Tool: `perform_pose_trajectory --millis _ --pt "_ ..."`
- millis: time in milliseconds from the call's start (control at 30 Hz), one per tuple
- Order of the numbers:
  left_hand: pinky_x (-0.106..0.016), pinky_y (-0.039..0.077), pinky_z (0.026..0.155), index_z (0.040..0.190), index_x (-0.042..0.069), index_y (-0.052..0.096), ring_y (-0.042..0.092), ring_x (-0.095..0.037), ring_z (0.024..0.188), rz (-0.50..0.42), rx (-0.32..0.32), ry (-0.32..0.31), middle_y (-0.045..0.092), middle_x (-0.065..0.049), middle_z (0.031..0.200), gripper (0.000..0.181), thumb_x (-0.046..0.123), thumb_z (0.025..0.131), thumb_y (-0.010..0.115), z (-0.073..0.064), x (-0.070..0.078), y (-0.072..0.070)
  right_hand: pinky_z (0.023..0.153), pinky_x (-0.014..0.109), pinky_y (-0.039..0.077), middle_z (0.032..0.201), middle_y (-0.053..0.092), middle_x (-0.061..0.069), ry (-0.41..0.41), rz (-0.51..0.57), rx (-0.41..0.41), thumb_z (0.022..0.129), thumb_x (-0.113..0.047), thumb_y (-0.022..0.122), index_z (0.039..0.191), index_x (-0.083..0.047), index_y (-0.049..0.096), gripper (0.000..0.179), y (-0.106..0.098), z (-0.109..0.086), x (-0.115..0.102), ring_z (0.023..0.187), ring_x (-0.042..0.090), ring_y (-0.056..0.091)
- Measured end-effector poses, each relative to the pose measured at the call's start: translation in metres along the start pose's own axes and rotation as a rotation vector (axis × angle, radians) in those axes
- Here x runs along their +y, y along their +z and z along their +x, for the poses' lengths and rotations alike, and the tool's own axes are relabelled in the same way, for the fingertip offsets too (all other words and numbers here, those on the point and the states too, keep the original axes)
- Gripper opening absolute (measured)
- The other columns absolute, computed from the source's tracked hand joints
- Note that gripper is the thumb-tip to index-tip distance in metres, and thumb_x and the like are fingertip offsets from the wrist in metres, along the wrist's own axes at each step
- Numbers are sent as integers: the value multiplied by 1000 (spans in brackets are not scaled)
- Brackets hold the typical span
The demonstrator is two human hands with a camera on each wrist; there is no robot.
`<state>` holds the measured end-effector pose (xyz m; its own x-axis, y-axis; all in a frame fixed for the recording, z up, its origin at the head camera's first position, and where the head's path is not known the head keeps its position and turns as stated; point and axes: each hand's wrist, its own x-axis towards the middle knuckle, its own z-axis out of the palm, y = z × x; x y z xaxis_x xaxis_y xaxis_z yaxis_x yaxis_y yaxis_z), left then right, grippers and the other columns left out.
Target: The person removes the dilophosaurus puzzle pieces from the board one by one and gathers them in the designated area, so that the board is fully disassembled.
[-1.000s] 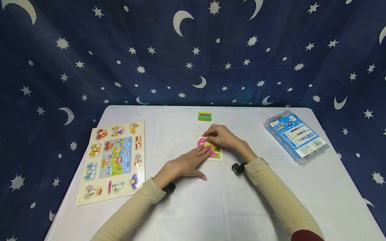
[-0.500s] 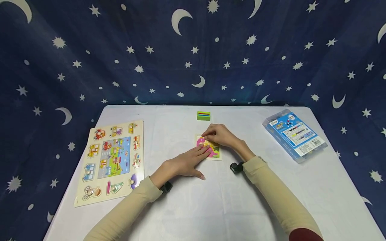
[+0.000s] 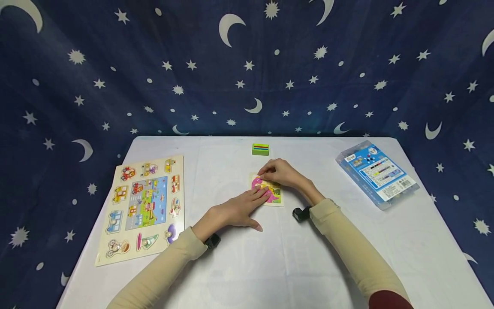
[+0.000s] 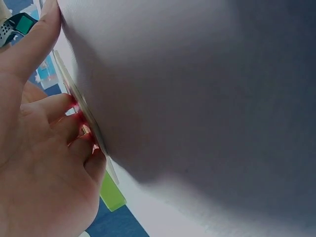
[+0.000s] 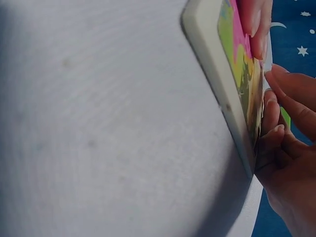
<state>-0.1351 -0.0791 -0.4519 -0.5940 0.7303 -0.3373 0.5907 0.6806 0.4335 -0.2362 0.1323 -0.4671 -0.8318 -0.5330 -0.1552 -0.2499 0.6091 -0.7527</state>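
A small wooden dinosaur puzzle point(image 3: 275, 198) with a pink figure on yellow and green lies flat mid-table. My left hand point(image 3: 241, 210) reaches in from the left, its straight fingers resting on the puzzle's lower left part and its thumb apart on the cloth. At the upper left corner, the thumb and curled fingers of my right hand point(image 3: 283, 174) pinch a puzzle piece, mostly hidden under the fingertips. The right wrist view shows the puzzle's pale edge point(image 5: 212, 74) from the side, with fingers of both hands over it.
To the left lies a large vehicle peg puzzle board point(image 3: 140, 210), close to my left forearm. A green block point(image 3: 260, 149) with coloured stripes sits beyond the dinosaur puzzle. A clear plastic case with a blue label point(image 3: 380, 171) lies at the right. A starry curtain point(image 3: 247, 68) hangs behind.
Both hands keep nearly the same place on the dinosaur puzzle; my right wrist shifts very slightly left. The whole head view has drifted a little.
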Motion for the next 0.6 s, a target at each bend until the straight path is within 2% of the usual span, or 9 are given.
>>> perform_pose_trajectory --millis 600 --pt "-42 15 130 166 11 18 3 -25 162 14 4 6 11 -7 174 101 51 91 74 1 -2 2 81 29 47 107 74 9 18 -14 12 96 -15 72 109 -6 79 18 2 3 0 92 20 57"
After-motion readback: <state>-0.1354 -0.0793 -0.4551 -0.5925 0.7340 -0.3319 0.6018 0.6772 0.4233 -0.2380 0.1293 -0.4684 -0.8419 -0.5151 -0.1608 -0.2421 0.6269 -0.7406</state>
